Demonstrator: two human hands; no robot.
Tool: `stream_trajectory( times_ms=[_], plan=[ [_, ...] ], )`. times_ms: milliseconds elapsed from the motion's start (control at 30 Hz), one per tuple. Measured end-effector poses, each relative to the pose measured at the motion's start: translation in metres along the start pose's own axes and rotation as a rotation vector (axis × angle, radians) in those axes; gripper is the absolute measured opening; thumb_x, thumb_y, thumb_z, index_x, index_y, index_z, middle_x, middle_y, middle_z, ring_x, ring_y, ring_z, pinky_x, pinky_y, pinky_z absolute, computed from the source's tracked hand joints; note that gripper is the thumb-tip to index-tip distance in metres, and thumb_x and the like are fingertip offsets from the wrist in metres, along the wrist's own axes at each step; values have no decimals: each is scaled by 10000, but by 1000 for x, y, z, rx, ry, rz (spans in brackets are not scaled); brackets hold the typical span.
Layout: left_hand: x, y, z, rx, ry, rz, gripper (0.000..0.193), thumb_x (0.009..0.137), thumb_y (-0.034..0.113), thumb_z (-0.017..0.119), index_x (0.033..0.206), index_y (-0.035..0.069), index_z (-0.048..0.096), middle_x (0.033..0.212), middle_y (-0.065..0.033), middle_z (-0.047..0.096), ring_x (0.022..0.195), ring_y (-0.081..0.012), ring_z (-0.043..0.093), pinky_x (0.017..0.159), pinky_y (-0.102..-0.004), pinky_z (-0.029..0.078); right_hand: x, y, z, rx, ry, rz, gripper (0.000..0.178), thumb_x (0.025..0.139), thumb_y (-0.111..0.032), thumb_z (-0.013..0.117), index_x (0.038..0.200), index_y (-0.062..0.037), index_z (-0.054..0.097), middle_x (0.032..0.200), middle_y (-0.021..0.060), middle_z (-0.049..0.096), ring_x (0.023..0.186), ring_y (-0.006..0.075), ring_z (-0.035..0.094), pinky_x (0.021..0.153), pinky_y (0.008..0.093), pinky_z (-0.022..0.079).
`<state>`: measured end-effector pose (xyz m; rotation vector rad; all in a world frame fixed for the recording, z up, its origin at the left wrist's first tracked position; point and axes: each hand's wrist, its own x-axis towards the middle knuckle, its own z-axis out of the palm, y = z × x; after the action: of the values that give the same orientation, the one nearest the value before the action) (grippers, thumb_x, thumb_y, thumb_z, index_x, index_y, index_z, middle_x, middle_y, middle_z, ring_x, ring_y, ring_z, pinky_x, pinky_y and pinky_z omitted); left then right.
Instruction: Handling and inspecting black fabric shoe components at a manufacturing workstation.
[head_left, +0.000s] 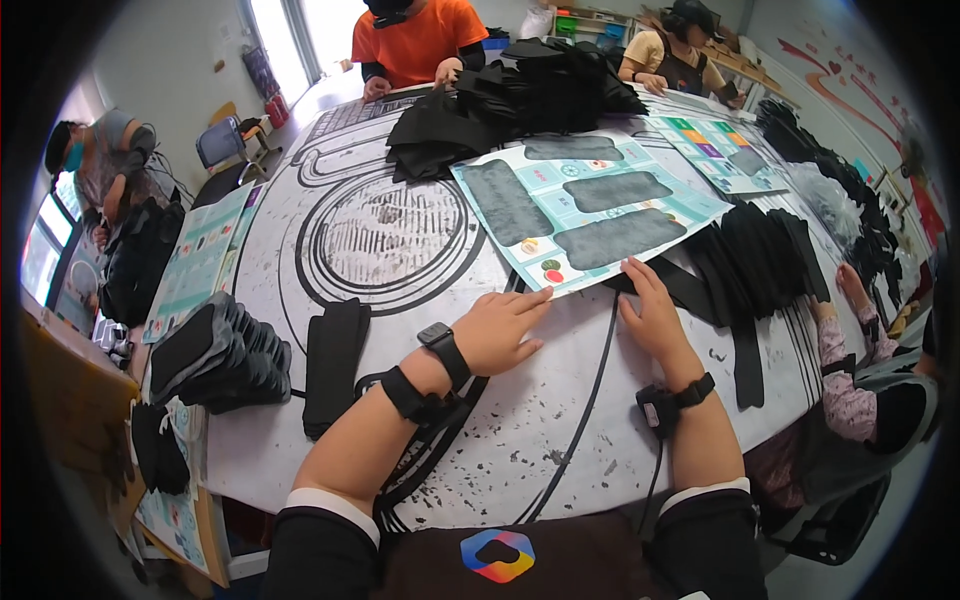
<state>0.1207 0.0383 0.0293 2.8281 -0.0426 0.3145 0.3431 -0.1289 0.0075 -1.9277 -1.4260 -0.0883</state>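
A teal printed sheet [575, 265] with several fuzzy dark grey patches lies on the white table before me. My left hand [500, 328] reaches to its near left corner, fingers stretched out and thumb apart. At the near edge, right of that corner, my right hand [655, 315] has its fingers spread, the tips at the sheet. Neither hand shows anything wrapped in its fingers. To the left of my left forearm lies a folded black cloth piece [335, 360]. Beyond my right hand, black cloth strips [755, 255] lie in a row.
A tall stack of dark folded pieces [220, 355] stands at the left edge. Black cloth [520, 95] is heaped at the far side, beside a second printed sheet [715, 150]. People work around the table; one person's hands [850, 290] are close at right. A cable [655, 485] hangs from my right wrist.
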Motion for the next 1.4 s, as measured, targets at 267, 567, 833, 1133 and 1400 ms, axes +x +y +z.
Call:
stream_trajectory(
  times_ms=[267, 567, 833, 1133, 1400],
  plan=[
    [1, -3, -8, -86, -135, -40, 448, 857, 252, 549, 1226, 7, 481, 1391, -120, 387, 1110, -297, 511, 933, -377, 405, -1, 13, 3, -44, -14, -24, 437, 772, -51, 571, 1203, -14, 504, 1278, 176, 468, 1173, 340, 440, 996, 383, 357],
    [6, -10, -18, -246, -304, -106, 425, 904, 283, 496, 1241, 25, 493, 1378, -119, 405, 1132, -278, 514, 946, -340, 412, -2, 21, -6, -110, 26, 46, 442, 766, -75, 583, 1199, -26, 511, 1295, 167, 439, 1136, 355, 458, 967, 395, 383],
    [14, -9, -46, -356, -339, -247, 391, 912, 309, 497, 1206, 55, 542, 1041, -141, 605, 966, -250, 575, 869, -321, 440, -6, 32, -3, -197, 55, 127, 384, 759, -100, 589, 1136, -33, 548, 1223, 152, 495, 1051, 342, 507, 909, 406, 416],
    [54, -47, -4, -405, 98, -317, 335, 816, 221, 538, 1100, 48, 577, 1113, -170, 544, 1026, -300, 537, 891, -355, 429, 1, 31, -4, -229, 80, 46, 322, 755, -77, 597, 1073, -29, 579, 1158, 156, 531, 1021, 342, 514, 886, 401, 422],
    [65, -73, 20, 63, 238, -451, 303, 805, 224, 567, 1070, 83, 604, 1076, -119, 568, 1035, -286, 512, 893, -385, 410, 7, 25, 3, -149, 47, -29, 185, 770, -57, 606, 953, -45, 630, 1023, 115, 590, 920, 307, 563, 811, 371, 457]
  ],
)
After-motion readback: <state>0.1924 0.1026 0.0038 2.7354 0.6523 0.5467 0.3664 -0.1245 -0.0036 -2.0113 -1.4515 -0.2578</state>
